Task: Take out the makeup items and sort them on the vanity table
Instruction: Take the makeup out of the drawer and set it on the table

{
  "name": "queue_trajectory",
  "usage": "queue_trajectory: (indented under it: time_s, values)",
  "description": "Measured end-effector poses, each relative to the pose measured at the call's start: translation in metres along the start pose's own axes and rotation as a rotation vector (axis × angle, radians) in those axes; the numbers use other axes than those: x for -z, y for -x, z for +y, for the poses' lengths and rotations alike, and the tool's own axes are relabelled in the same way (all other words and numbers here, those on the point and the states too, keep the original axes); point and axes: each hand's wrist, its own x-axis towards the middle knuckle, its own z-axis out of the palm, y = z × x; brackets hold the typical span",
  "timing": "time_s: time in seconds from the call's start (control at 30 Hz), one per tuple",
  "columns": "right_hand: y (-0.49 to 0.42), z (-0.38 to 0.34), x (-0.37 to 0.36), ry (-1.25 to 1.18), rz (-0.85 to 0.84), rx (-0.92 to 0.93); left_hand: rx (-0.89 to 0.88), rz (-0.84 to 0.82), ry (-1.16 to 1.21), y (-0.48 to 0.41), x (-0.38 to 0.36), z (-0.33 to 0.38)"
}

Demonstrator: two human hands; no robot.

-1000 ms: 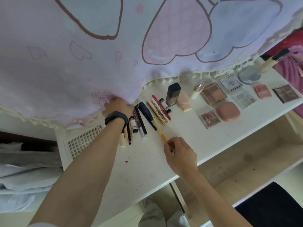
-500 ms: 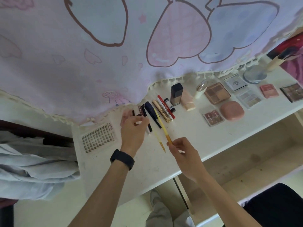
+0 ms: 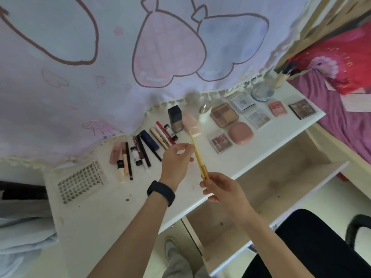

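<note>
Surface: a white vanity table (image 3: 96, 213), marked with a few small reddish stains near its front edge. A row of slim sticks and tubes (image 3: 140, 153) lies side by side along the back, just under the fringed hem of a pastel curtain (image 3: 180, 47) printed with heart shapes. To their right stands a dark bottle (image 3: 175, 118), then flat palettes (image 3: 224, 114) and a pink compact (image 3: 241, 133), with a glass jar (image 3: 262, 91) at the far corner. A perforated white tray (image 3: 81, 184) rests on the left end.

Hands: the right hand (image 3: 222, 189) pinches the lower end of a yellow pencil (image 3: 197, 155), which is held above the table and tilted toward the bottle. The left hand (image 3: 176, 157) – black band (image 3: 160, 193) on the wrist – has thumb and forefinger apart, loosely curved, the forefinger tip right at the shaft; contact cannot be confirmed.

Room: an open wooden compartment (image 3: 281, 177) sits below the tabletop, red and purple bedding (image 3: 341, 67) lies to the right, and pale blue cloth (image 3: 20, 237) lies to the left.
</note>
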Motion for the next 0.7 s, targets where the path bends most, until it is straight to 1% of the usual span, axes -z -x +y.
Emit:
queue_trajectory:
  time_s: [0.07, 0.13, 0.2, 0.3, 0.37, 0.4, 0.57, 0.63, 0.7]
  values:
    - [-0.001, 0.000, 0.018, 0.015, 0.063, 0.005, -0.051, -0.058, -0.024, -0.003, -0.020, 0.003]
    - [-0.005, 0.001, 0.040, 0.009, 0.146, -0.005, -0.130, -0.095, -0.097, -0.008, -0.039, 0.001]
    - [-0.011, 0.002, 0.067, 0.013, 0.237, -0.012, -0.252, -0.088, -0.291, -0.016, -0.056, -0.010]
    - [-0.021, 0.003, 0.112, 0.088, 0.361, -0.006, -0.428, -0.015, -0.673, -0.027, -0.072, -0.036]
    - [-0.028, 0.004, 0.137, 0.135, 0.413, -0.017, -0.504, -0.003, -0.849, -0.031, -0.080, -0.052]
    - [-0.032, 0.004, 0.148, 0.168, 0.434, -0.024, -0.526, 0.003, -0.900, -0.032, -0.082, -0.060]
    - [-0.057, -0.008, 0.174, 0.356, 0.486, -0.034, -0.611, 0.129, -0.998, -0.031, -0.086, -0.085]
    - [-0.067, -0.017, 0.175, 0.390, 0.469, 0.003, -0.622, 0.153, -0.993, -0.032, -0.088, -0.085]
    - [-0.071, -0.025, 0.167, 0.361, 0.419, 0.052, -0.626, 0.161, -0.980, -0.032, -0.089, -0.084]
